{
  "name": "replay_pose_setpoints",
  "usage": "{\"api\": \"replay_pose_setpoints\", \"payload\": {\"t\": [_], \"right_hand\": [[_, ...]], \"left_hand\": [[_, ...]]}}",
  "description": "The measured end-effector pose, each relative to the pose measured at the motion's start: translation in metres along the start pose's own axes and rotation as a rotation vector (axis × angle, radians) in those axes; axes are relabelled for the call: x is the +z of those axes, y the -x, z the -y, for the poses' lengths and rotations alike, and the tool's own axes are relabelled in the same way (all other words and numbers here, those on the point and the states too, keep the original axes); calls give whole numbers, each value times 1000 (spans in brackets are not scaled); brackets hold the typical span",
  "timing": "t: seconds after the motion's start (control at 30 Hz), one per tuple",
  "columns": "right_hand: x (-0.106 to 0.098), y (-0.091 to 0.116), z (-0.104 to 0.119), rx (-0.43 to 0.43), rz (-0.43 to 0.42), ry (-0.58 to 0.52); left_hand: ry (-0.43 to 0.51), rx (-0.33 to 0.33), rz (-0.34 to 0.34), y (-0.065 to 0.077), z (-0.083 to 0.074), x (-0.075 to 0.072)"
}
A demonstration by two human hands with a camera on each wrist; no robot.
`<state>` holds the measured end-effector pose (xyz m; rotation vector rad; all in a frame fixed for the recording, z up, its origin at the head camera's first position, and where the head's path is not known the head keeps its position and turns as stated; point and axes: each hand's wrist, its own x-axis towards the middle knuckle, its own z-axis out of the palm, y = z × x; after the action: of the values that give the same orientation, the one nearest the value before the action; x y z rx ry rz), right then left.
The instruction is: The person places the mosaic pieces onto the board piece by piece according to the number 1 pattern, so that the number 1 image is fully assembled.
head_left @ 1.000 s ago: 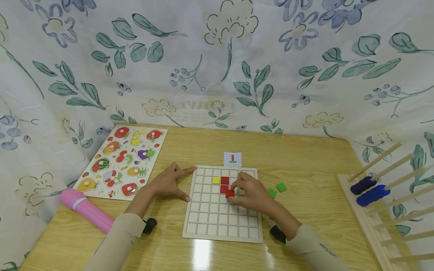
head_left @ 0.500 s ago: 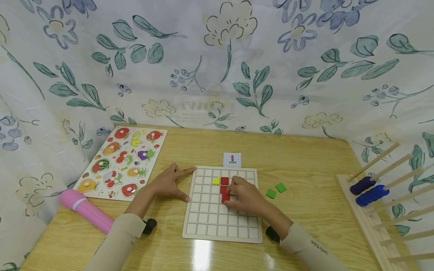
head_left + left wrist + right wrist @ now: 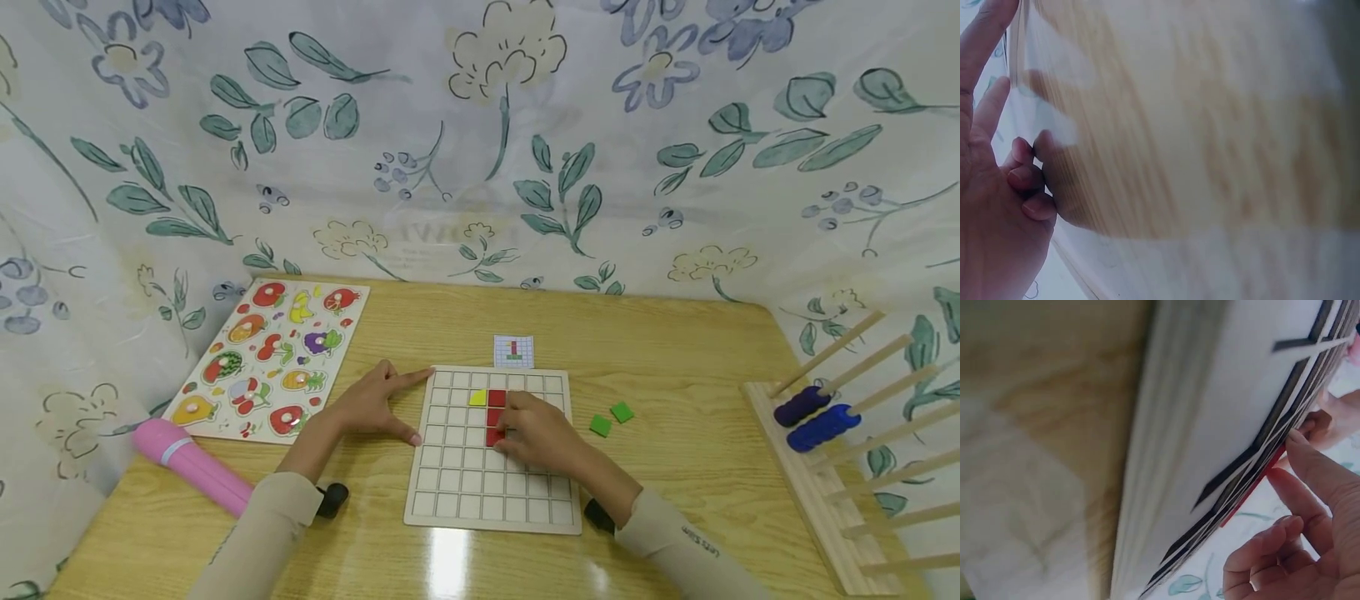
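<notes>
On the table lies a white grid board (image 3: 459,505). My left hand (image 3: 375,406) rests at its left side, index finger extended to the top corner and thumb against the edge. In the left wrist view, the other fingers of the left hand (image 3: 997,200) are bent against the glossy table. My right hand (image 3: 538,431) pinches a red square tile (image 3: 492,437) at the board's middle with thumb and index finger, partly hiding it. Directly above are two more red tiles, with a yellow tile (image 3: 478,397) of cut corner left of the top one. Low over the board, the right wrist view shows the right hand (image 3: 1316,531).
A small pattern card (image 3: 513,351) touches the board's far edge. Two green tiles (image 3: 611,418) lie to the right. A fruit puzzle (image 3: 331,367) and a pink microphone-shaped thing (image 3: 197,468) lie left; a wooden peg rack (image 3: 801,492) with blue beads stands right.
The red tile, tilted a second ago, now lies lined up under the other two. My right hand shifted left with it, uncovering a green tile. The left hand stayed.
</notes>
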<state>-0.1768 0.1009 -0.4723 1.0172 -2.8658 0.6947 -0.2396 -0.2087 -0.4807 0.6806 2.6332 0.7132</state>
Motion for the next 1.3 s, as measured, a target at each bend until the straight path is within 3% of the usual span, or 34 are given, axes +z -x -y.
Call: {"api": "replay_pose_setpoints", "payload": {"t": [0.13,0.3,0.53,0.6,1.0,1.3], "right_hand": [[0,0,2,-1,-10,4],[-2,0,2,48,22,-74],[-12,6,-8,164,79,-516],[-17,10,-13,181,62,-570],[-42,36,-43,281,-87,-533],[-51,52,-57,290,-145,-518]], "left_hand": [[-4,7,-6,0,0,0],[7,8,-11,0,-1,0],[19,-12,5,-1,-2,2],[21,-13,4,-2,-2,2],[13,-26,9,-2,-4,0],[4,-15,0,-1,-2,1]]}}
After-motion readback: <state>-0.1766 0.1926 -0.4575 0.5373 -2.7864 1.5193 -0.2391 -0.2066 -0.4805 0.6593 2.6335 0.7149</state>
